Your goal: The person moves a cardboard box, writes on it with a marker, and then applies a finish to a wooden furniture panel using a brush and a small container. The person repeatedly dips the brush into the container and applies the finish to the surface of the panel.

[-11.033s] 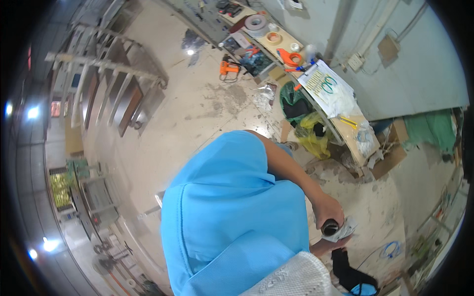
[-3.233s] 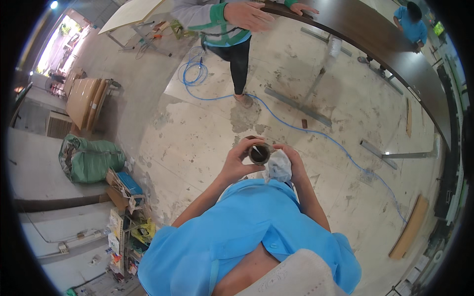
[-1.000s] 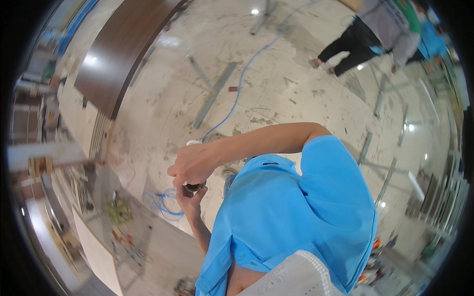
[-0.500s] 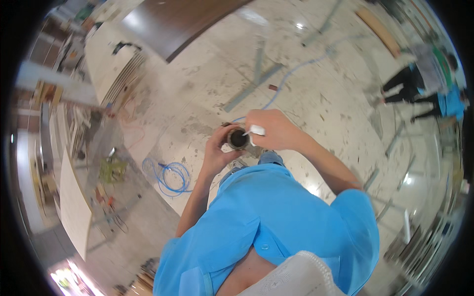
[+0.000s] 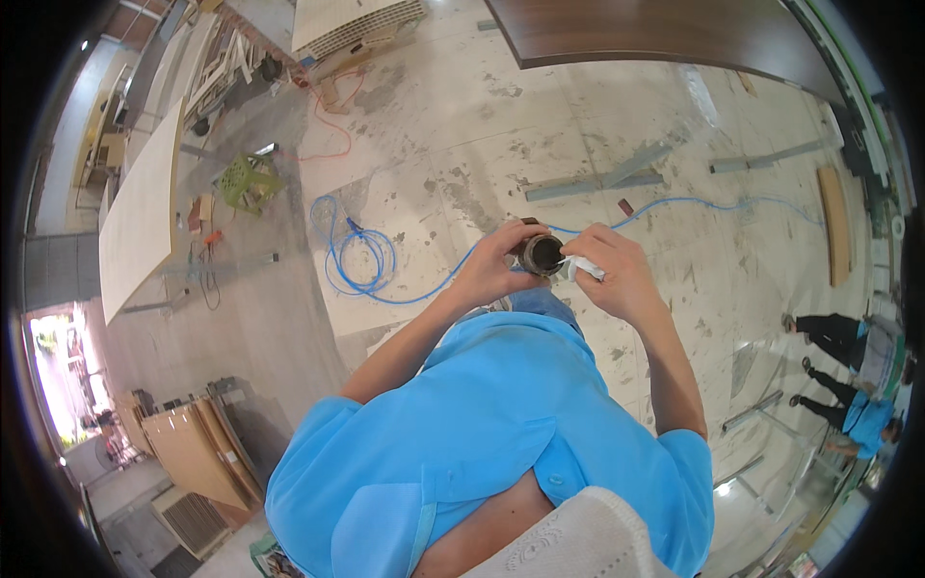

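In front of my body, my left hand (image 5: 494,265) is wrapped round a small round can (image 5: 544,253) with a stained rim and a dark inside, its mouth facing up. My right hand (image 5: 621,273) is closed on a small white thing (image 5: 585,267), perhaps cloth, paper or plastic; its kind cannot be made out. The white thing's tip reaches to the can's right rim. Whatever lies deep in the can is too dark to tell.
A coiled blue hose (image 5: 358,281) runs across the floor beyond my hands. Metal bars (image 5: 595,186) lie ahead, below a large brown panel (image 5: 665,29). A green stool (image 5: 249,183) and a pale board (image 5: 145,217) stand left. Two people (image 5: 858,416) are at far right.
My view has turned, so the floor, hose and brown panel have shifted. The can and both hands now appear further right; the white thing stays at the can's rim.
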A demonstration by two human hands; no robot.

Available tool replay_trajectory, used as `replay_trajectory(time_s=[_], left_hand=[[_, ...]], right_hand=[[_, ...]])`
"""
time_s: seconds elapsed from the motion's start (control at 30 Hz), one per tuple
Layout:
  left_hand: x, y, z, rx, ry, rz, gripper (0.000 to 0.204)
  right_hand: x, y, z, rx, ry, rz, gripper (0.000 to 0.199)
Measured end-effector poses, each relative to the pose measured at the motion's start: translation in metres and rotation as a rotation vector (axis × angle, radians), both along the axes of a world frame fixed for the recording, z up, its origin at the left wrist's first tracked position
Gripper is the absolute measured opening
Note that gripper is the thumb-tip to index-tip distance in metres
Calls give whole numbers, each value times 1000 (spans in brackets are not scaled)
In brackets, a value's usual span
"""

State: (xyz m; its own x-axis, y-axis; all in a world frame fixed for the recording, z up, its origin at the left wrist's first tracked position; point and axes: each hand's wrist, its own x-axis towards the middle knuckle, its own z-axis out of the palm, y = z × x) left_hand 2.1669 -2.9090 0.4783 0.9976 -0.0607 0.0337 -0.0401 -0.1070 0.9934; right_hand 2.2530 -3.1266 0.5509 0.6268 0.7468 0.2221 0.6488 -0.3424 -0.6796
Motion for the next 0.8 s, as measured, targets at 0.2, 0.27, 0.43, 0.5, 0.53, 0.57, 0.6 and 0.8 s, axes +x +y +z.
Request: replay_trajectory(time_s=[0.2, 0.27, 0.43, 0.5, 0.53, 0.57, 0.6, 0.8], left_hand=[[45, 45, 7, 96, -8, 144, 64], [61, 57, 7, 139, -7, 186, 64], [91, 80, -3, 255, -88, 271, 64], [102, 90, -4, 234, -99, 265, 65], [107, 92, -5, 227, -87, 288, 66], [110, 97, -5, 234, -97, 297, 66], [114, 102, -6, 240, -111, 304, 66], [130, 137, -16, 224, -99, 281, 67]], right_hand=[[66, 52, 3, -96, -135, 151, 31], [87, 67, 1, -103, -183, 183, 31], [125, 96, -5, -142, -273, 245, 30], [134, 106, -3, -144, -280, 245, 29], [139, 112, -2, -160, -277, 242, 29], [141, 117, 0, -177, -275, 241, 30], [145, 122, 2, -192, -274, 232, 31], [144, 158, 12, -276, -261, 180, 34]])
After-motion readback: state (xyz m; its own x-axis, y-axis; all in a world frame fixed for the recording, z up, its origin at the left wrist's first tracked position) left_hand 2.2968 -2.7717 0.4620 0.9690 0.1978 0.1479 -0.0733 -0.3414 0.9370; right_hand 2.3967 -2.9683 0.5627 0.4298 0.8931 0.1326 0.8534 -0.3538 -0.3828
